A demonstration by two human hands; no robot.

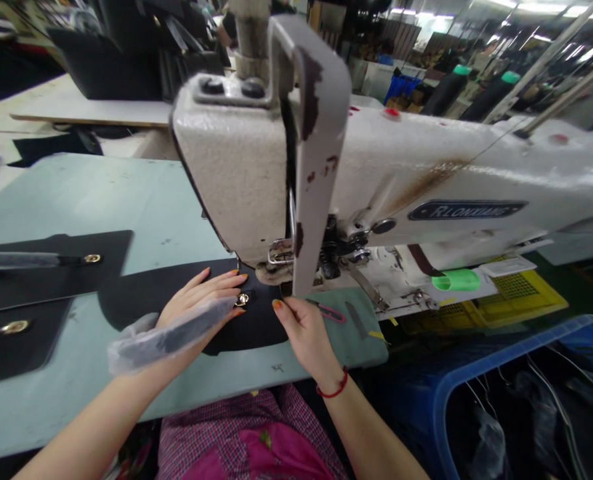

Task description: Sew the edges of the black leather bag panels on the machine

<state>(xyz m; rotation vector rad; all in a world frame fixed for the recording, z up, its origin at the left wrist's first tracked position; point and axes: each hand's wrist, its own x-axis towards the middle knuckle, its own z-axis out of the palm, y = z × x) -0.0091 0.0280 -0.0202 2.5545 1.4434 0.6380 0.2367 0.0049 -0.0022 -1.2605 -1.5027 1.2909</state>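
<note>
A black leather-like panel lies on the pale green table under the head of the sewing machine. My left hand rests flat on it, fingers stretched toward the needle area. Across the back of that hand runs a plastic-wrapped strap, joined to the panel near a gold-coloured metal fitting. At the panel's right part, my right hand has its thumb on top and fingers curled, gripping the edge close to the presser foot. The machine's front bar hides part of the stitching spot.
More black panels with wrapped straps lie on the table's left side. Pink-handled snips sit right of my right hand. A blue basket holding plastic-wrapped pieces stands at lower right, with a yellow crate behind it.
</note>
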